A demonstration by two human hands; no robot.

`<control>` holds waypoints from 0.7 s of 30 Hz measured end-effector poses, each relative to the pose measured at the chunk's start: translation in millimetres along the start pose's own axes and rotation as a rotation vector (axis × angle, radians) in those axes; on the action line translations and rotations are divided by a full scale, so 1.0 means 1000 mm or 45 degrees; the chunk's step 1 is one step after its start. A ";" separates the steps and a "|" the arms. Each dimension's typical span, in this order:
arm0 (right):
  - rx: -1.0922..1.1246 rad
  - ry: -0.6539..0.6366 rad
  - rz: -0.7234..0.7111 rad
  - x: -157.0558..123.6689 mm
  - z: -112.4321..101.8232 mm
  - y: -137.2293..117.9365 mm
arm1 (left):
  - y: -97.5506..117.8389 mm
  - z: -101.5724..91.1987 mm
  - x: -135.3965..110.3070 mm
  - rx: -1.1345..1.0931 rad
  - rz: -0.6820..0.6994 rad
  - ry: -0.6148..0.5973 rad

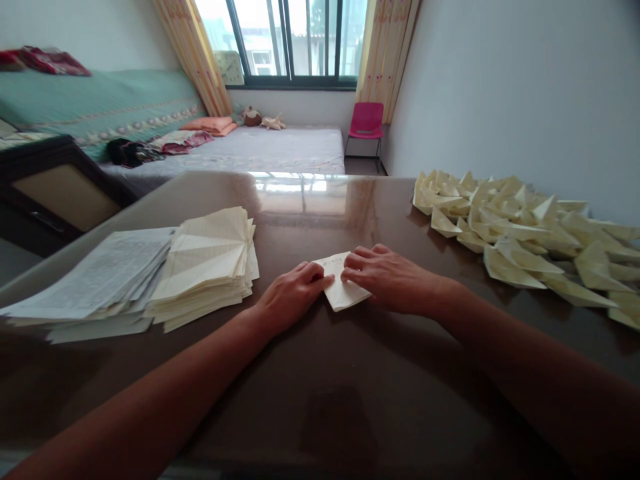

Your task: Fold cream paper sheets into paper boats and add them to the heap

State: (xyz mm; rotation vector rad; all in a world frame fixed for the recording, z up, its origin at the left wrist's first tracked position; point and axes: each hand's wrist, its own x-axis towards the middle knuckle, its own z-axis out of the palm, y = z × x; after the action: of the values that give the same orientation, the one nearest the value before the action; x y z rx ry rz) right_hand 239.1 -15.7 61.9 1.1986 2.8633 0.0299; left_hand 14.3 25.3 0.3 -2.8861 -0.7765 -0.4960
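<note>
A small folded piece of cream paper (345, 298) lies on the glossy brown table (280, 407), between the two hands, its folding apparently only part done: it is a flat packet with a pointed near corner, not opened into a shape. The left hand (294, 291) has its fingers curled at the packet's left edge, thumb lying on the paper; the right hand (383, 277) bends its fingers down onto the right side. Whether either pinches from beneath cannot be told. Finished work seems plentiful: a broad heap of boat-shaped paper folds (517, 270) covers the table's far right. What remains unfolded looks considerable too, with a thick stack of cream lined sheets (200, 250) at the left, beside a pile of white printed sheets (95, 273)
</note>
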 end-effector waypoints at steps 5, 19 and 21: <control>0.447 -0.082 -0.131 -0.003 0.005 0.021 | -0.006 -0.010 -0.005 -0.180 0.146 -0.150; 0.859 0.105 0.607 0.018 0.047 0.042 | -0.019 -0.019 -0.013 -0.460 0.118 -0.200; 0.669 0.162 0.658 0.020 0.049 0.038 | -0.019 -0.020 -0.013 -0.450 0.095 -0.190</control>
State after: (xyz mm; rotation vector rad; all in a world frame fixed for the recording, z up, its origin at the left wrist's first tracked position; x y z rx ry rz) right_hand 254.0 25.3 14.1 2.0630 2.6463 -0.6879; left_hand -11.2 31.8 14.8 -3.2974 -0.6538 -0.4538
